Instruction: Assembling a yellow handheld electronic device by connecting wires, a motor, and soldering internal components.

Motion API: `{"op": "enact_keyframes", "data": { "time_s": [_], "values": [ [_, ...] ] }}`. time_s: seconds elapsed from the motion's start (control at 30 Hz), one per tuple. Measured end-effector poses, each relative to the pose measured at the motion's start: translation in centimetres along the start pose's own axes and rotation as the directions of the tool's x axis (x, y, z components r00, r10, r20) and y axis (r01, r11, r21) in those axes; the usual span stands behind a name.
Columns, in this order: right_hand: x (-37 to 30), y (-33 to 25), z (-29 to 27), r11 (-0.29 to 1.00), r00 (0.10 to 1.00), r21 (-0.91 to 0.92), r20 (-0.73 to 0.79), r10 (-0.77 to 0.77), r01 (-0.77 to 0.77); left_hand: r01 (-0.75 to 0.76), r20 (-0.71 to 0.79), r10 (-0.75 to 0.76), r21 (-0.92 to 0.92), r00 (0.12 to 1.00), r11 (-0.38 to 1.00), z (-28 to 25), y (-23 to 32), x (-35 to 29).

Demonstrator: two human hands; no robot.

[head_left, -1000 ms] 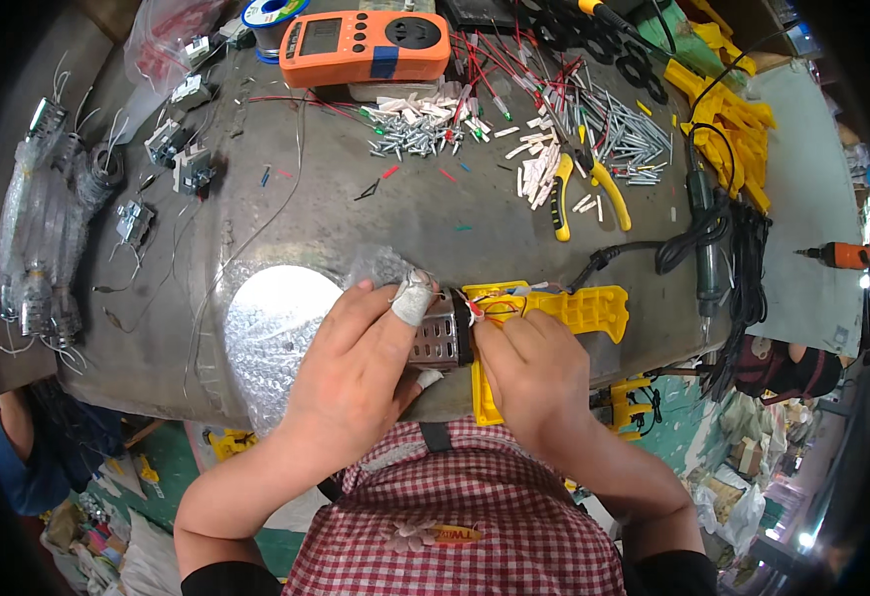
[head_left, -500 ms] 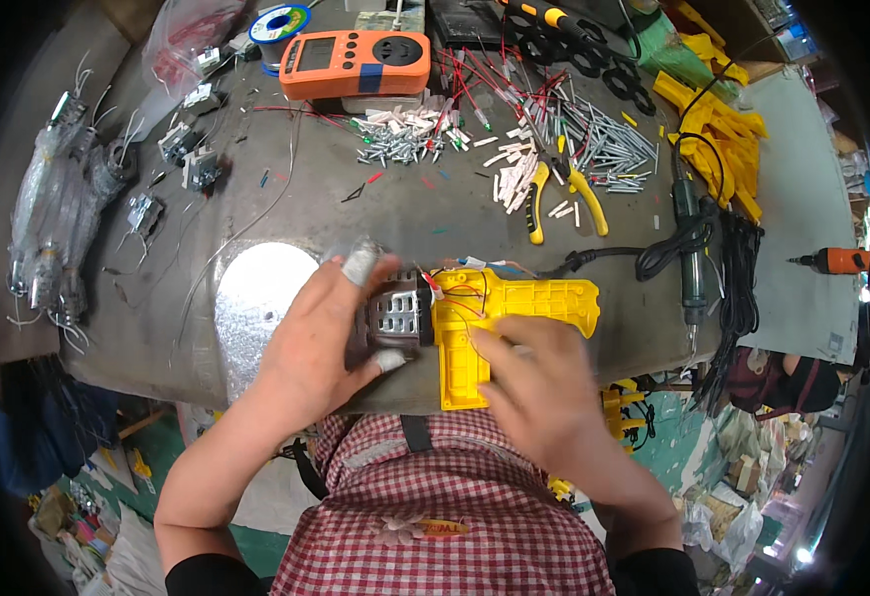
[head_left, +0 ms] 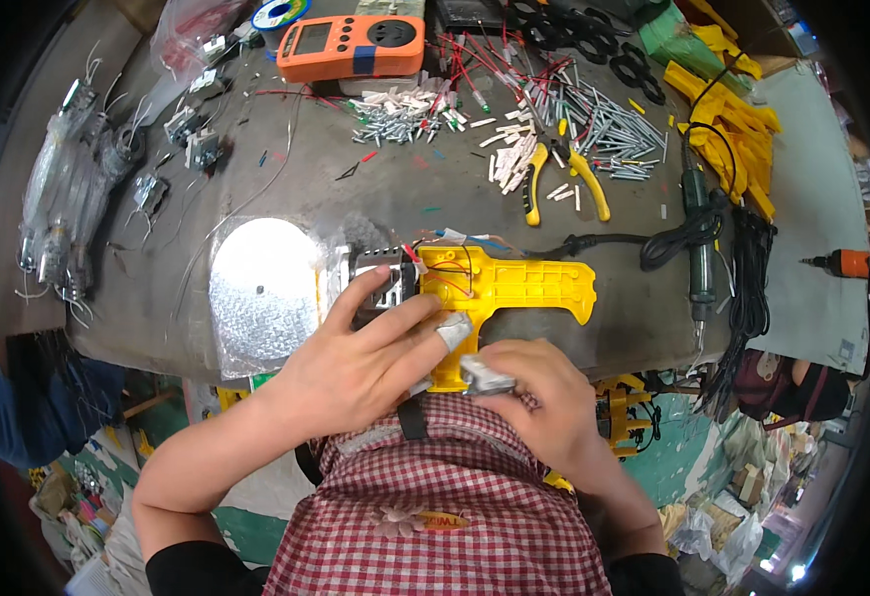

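Note:
A yellow plastic tool housing half [head_left: 534, 283] lies open side up near the table's front edge. Red and black wires run inside it, and a slotted metal cylinder [head_left: 387, 288] joins its left side. My left hand [head_left: 356, 368] grips the housing, its fingers across the cylinder and shell and its thumb at the near edge. Grey tape wraps one of its fingertips. Beside the housing's lower leg, my right hand [head_left: 549, 397] is closed with a silvery-grey piece [head_left: 487, 375] at its fingertips. I cannot tell whether that piece is tape or a part.
A silver disc [head_left: 264, 288] under clear film lies left. Behind are an orange meter [head_left: 354, 48], yellow-handled pliers [head_left: 584, 184], screws [head_left: 624, 134] and white sleeves [head_left: 514, 164]. A soldering iron [head_left: 695, 243] with coiled black cables lies right, and wrapped bundles [head_left: 63, 199] far left.
My left hand has moved right and down from the metal cylinder onto the housing. My right hand has drawn back toward me and closed. The housing appears slightly higher and further left.

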State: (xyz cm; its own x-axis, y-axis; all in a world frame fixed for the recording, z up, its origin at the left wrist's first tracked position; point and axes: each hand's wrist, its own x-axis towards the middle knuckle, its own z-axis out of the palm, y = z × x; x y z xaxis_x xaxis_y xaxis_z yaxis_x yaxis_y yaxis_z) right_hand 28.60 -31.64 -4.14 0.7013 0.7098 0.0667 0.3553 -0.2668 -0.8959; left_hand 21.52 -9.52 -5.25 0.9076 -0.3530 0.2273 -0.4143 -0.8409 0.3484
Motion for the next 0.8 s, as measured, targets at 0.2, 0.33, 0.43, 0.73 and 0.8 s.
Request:
{"op": "enact_keyframes", "data": {
  "time_s": [0.2, 0.33, 0.43, 0.73, 0.8],
  "values": [
    [3.2, -1.4, 0.9, 0.954, 0.954, -0.300, 0.290, 0.072, 0.020, -0.054, 0.014, 0.055, -0.064, 0.998, 0.996, 0.1, -0.8, -0.2],
    [3.7, -1.1, 1.1, 0.945, 0.981, -0.322, 0.194, 0.001, 0.062, -0.072, -0.014, 0.071, -0.160, 0.997, 0.984, 0.3, -1.6, -0.8],
    [3.6, -0.9, 1.2, 0.901, 0.986, -0.401, 0.068, -0.155, 0.169, -0.037, -0.114, -0.006, -0.373, 0.993, 0.927, 0.1, -2.0, -1.1],
    [5.6, -1.4, 0.5, 0.927, 0.930, -0.341, 0.368, -0.023, 0.157, -0.083, -0.333, -0.075, -0.437, 0.940, 0.896, 0.6, -2.1, -1.4],
    [5.1, -1.1, 0.9, 0.896, 0.939, -0.384, 0.332, -0.089, 0.221, 0.088, -0.393, -0.188, -0.258, 0.900, 0.962, -0.8, -2.7, -3.7]
  ]
}}
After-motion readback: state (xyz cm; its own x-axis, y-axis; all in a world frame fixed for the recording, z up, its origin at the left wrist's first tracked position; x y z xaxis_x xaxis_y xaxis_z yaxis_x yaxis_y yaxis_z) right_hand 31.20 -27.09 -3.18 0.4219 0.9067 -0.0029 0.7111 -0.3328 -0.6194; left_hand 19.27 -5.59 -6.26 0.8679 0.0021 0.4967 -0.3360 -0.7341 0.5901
